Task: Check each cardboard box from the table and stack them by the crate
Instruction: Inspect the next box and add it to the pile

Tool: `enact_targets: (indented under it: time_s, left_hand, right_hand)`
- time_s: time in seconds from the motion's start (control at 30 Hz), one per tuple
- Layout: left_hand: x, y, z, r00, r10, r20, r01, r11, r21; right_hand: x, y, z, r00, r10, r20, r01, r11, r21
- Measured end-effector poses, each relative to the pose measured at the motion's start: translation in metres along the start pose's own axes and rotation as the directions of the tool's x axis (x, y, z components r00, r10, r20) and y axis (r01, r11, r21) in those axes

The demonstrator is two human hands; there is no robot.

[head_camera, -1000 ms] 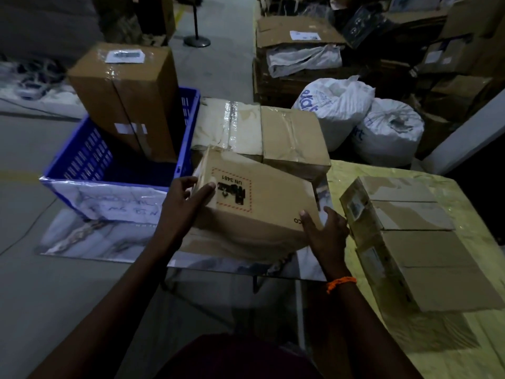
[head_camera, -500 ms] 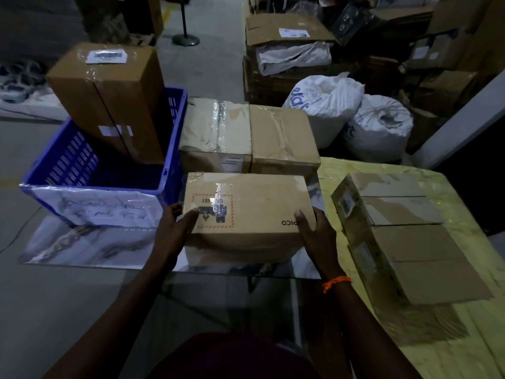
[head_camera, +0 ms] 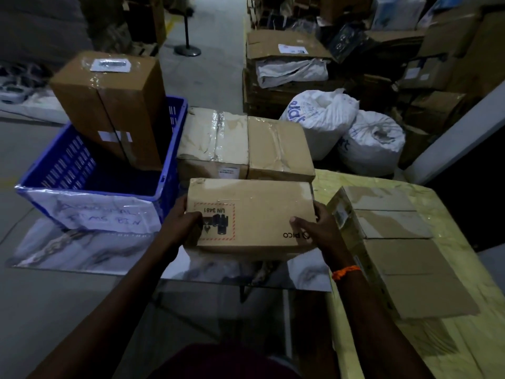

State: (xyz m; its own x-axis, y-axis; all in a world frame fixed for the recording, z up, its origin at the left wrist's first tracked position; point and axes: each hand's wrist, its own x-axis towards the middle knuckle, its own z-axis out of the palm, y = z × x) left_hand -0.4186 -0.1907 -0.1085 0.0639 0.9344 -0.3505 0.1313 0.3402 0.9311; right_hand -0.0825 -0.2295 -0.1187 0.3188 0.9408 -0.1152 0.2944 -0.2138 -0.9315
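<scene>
Nearest the person, two hands clamp one cardboard box (head_camera: 254,212). The left hand (head_camera: 181,225) curls round its left end, thumb lying on the red-bordered label on top. The right hand (head_camera: 325,231) grips the near right corner, thumb on the top face beside the printed logo. One orange thread band (head_camera: 345,272) circles the right wrist. The box hangs level over the right part of a glossy sheet (head_camera: 82,250), just off the left edge of the table (head_camera: 448,236); whether its underside touches the sheet cannot be told.

On the table's yellow cover, along its left edge, lies a tight row of flat boxes (head_camera: 404,269). Their seams show three or four faces, so the count is unsure.

Left of the held box, on the sheet's far left part, stands one blue crate (head_camera: 169,149), a handwritten paper label (head_camera: 103,214) across its near wall. One tall box (head_camera: 109,105) stands tilted inside it.

Just behind the held box, against the crate's right wall, two boxes sit side by side, touching: a taped pale one (head_camera: 213,143) and a brown one (head_camera: 278,146).

Farther right, two white sacks (head_camera: 319,119) lean together on the floor. Behind them are dim heaps of cartons (head_camera: 287,47), too many and too dark to count, and one post on a round base (head_camera: 188,50).
</scene>
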Motion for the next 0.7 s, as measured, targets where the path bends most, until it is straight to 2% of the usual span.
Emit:
enact_targets:
  time_s: [0.13,0.27,0.33,0.4,0.5,0.6,0.7]
  left_hand:
    - [-0.014,-0.014,0.004,0.994,0.079,-0.077,-0.085,0.993,-0.076]
    - [-0.022,-0.036,0.007,0.989,0.053,-0.141,-0.074,0.986,-0.148]
    - [-0.025,-0.046,0.005,0.992,0.031,-0.123,-0.051,0.984,-0.168]
    - [-0.029,-0.054,0.001,0.997,-0.011,-0.077,-0.001,0.99,-0.143]
    - [-0.034,-0.071,-0.007,0.998,-0.04,-0.039,0.037,0.996,-0.075]
    - [-0.041,-0.082,-0.009,0.999,-0.028,-0.03,0.028,0.999,0.03]
    - [-0.043,-0.093,-0.009,0.998,-0.04,-0.051,0.043,0.997,0.061]
  right_hand:
    - [-0.012,0.02,-0.018,0.999,-0.029,-0.029,0.029,1.0,0.01]
    - [-0.035,0.045,-0.023,0.999,0.041,-0.011,-0.04,0.994,0.105]
    - [-0.049,0.062,-0.025,0.999,0.041,0.01,-0.042,0.994,0.099]
    - [-0.061,0.076,-0.028,0.998,0.048,0.038,-0.052,0.991,0.121]
    - [-0.071,0.07,-0.015,0.964,0.26,0.06,-0.267,0.935,0.232]
    - [-0.074,0.073,0.002,0.965,0.261,0.037,-0.263,0.957,0.121]
    - [-0.077,0.084,0.01,0.967,0.256,-0.008,-0.254,0.962,0.097]
